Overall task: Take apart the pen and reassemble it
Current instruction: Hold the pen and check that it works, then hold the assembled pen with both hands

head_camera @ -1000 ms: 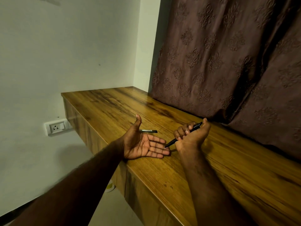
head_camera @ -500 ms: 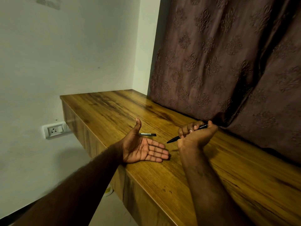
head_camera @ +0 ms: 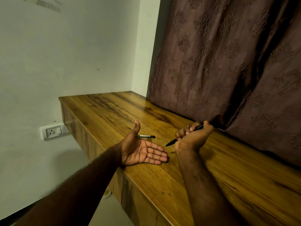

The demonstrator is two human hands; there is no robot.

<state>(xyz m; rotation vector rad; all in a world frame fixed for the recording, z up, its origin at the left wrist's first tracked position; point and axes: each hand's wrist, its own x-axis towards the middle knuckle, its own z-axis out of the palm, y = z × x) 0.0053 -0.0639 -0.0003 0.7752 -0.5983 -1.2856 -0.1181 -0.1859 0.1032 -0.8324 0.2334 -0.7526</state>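
Head view shows the pen (head_camera: 184,135) gripped in the closed fist of the right hand (head_camera: 192,139) above the wooden table (head_camera: 228,168), probably to shake an inner part out. Its long axis runs diagonally, the thin tip pointing down-left toward the left hand (head_camera: 143,150), the rear end rising past the thumb. That hand lies flat, palm up and fingers spread, empty, apparently ready to catch. A separate pen piece (head_camera: 146,136) lies on the table just behind it.
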